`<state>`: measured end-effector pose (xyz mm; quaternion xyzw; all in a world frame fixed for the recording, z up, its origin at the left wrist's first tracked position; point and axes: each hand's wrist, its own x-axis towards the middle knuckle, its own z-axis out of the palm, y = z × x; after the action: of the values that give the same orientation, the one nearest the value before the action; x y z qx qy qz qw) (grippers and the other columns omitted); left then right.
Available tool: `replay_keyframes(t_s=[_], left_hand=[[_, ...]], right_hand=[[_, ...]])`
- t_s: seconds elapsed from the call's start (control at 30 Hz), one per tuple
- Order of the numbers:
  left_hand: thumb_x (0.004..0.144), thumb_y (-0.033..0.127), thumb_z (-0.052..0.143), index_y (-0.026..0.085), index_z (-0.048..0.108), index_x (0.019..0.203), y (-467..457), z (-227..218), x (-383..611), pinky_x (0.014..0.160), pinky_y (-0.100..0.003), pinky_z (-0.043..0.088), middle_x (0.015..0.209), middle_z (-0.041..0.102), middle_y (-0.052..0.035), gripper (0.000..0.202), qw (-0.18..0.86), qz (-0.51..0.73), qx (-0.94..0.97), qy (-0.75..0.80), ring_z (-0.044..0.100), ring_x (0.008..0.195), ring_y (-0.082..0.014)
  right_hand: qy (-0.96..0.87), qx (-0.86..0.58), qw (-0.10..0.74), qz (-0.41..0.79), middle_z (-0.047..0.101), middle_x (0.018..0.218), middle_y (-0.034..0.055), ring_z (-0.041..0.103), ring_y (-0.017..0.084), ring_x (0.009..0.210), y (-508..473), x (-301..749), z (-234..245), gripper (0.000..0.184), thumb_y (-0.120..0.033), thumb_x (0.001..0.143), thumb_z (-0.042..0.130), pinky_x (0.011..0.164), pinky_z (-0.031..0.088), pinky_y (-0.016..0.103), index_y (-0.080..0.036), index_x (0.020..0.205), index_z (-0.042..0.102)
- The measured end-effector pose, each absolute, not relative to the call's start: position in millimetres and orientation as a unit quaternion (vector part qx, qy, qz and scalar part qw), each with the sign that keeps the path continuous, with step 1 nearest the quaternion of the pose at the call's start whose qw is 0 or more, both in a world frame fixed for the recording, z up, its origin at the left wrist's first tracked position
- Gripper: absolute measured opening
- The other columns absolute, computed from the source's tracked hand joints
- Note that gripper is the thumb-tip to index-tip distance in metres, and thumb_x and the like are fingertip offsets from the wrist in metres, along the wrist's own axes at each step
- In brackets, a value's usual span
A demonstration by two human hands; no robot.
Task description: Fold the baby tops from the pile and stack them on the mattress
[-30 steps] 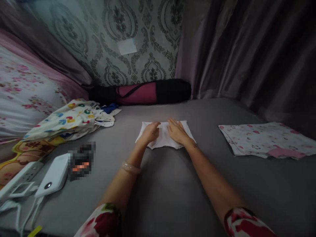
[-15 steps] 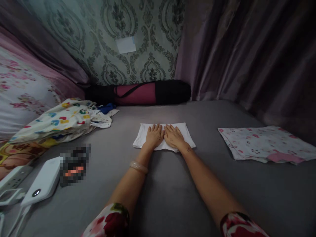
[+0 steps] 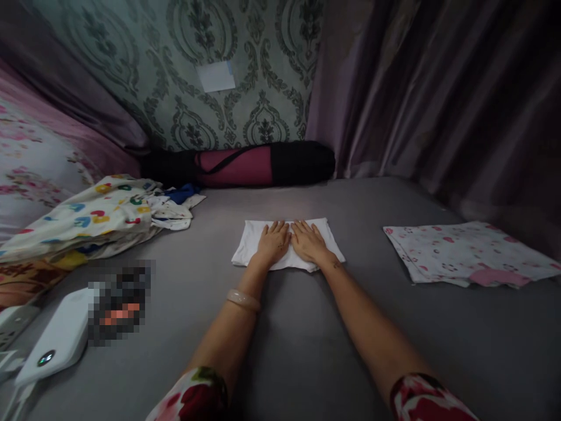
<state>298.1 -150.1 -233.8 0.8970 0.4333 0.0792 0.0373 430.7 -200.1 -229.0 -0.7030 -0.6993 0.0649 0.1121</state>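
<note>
A folded white cloth (image 3: 249,242), perhaps a garment, lies flat on the grey bed sheet (image 3: 298,321) in front of me. My left hand (image 3: 274,242) rests palm down on its middle, fingers stretched out. Beside it, almost touching, my right hand (image 3: 309,241) is also laid flat on the cloth with its fingers extended. Neither hand grips anything. The cloth's side edges and front edge show around the hands, while its centre is partly covered by them.
On the right lies a folded pink-patterned white cloth (image 3: 464,251). A heap of patterned clothes (image 3: 109,210), a white power bank (image 3: 59,333) with a cable, and a blurred-out object (image 3: 120,304) are at the left. A long black-and-maroon bag (image 3: 239,166) lies against the wall.
Both hands stay flat on the white cloth, with hardly any movement. The view has turned slightly, so most surroundings sit a little further left.
</note>
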Motion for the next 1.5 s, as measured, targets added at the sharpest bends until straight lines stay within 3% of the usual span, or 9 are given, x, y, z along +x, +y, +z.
replay_keyframes(t_s=[0.17,0.33,0.57,0.73,1.03,1.17,1.37,1.5], left_hand=[[0.099,0.043,0.023,0.019,0.037,0.145,-152.2,-234.3,295.3,0.116,-0.053,0.018,0.153,0.035,-0.0085,0.054,0.025,0.098,0.890,0.444,0.026,0.143,-0.0274],[0.098,0.046,0.026,0.023,0.038,0.145,-151.3,-237.7,296.9,0.115,-0.054,0.020,0.154,0.034,-0.0087,0.053,0.038,0.062,0.890,0.450,0.028,0.142,-0.0293],[0.099,0.044,0.022,0.017,0.043,0.142,-151.4,-230.6,282.0,0.116,-0.052,0.018,0.152,0.037,-0.0126,0.055,0.025,0.092,0.862,0.499,0.029,0.142,-0.0283],[0.098,0.047,0.021,0.013,0.040,0.144,-148.0,-234.1,264.0,0.116,-0.052,0.019,0.153,0.033,-0.0152,0.059,0.045,0.085,0.807,0.582,0.023,0.144,-0.0318],[0.098,0.043,0.016,0.012,0.042,0.142,-135.6,-232.8,242.5,0.116,-0.048,0.020,0.152,0.036,-0.0140,0.060,0.039,0.103,0.799,0.591,0.026,0.143,-0.0284],[0.097,0.045,0.016,0.012,0.036,0.146,-130.7,-238.8,235.1,0.115,-0.052,0.021,0.155,0.030,-0.0139,0.062,0.079,0.079,0.800,0.590,0.027,0.142,-0.0306],[0.097,0.046,0.019,0.014,0.041,0.142,-127.5,-229.5,235.9,0.114,-0.056,0.020,0.154,0.030,-0.0138,0.059,0.141,0.117,0.783,0.595,0.025,0.143,-0.0313],[0.097,0.046,0.017,0.015,0.044,0.140,-123.2,-216.6,228.2,0.113,-0.057,0.021,0.153,0.035,-0.0132,0.058,0.168,0.189,0.761,0.597,0.025,0.144,-0.0300]], right_hand=[[-0.665,-0.735,0.132,0.013,0.032,0.153,0.0151,0.021,0.025,0.144,-202.7,439.5,-231.4,0.057,-0.030,0.096,0.023,0.118,0.010,0.044,-0.003,0.145,0.037],[-0.652,-0.749,0.110,0.040,0.031,0.154,0.0157,0.023,0.026,0.143,-202.3,442.4,-238.0,0.059,-0.032,0.096,0.024,0.118,0.011,0.044,-0.001,0.145,0.035],[-0.633,-0.762,0.135,0.001,0.031,0.154,0.0162,0.022,0.026,0.144,-209.9,451.9,-230.3,0.058,-0.031,0.097,0.023,0.117,0.011,0.042,-0.002,0.145,0.036],[-0.615,-0.780,0.112,0.020,0.034,0.152,0.0191,0.024,0.029,0.143,-214.7,461.6,-236.7,0.059,-0.032,0.097,0.022,0.114,0.021,0.042,0.002,0.143,0.037],[-0.611,-0.781,0.117,0.047,0.029,0.155,0.0166,0.021,0.027,0.144,-214.1,478.5,-234.9,0.062,-0.037,0.098,0.016,0.116,0.017,0.043,-0.002,0.147,0.033],[-0.612,-0.782,0.095,0.062,0.028,0.155,0.0172,0.025,0.027,0.142,-214.4,483.9,-240.8,0.063,-0.038,0.098,0.016,0.115,0.020,0.043,-0.002,0.147,0.031],[-0.633,-0.766,0.112,-0.027,0.029,0.154,0.0178,0.021,0.028,0.144,-219.3,461.0,-227.4,0.060,-0.038,0.098,0.019,0.116,0.011,0.049,-0.005,0.145,0.037],[-0.698,-0.704,0.120,-0.048,0.025,0.157,0.0124,0.017,0.025,0.145,-219.5,424.1,-223.2,0.058,-0.041,0.099,0.020,0.117,0.007,0.047,-0.013,0.147,0.035]])
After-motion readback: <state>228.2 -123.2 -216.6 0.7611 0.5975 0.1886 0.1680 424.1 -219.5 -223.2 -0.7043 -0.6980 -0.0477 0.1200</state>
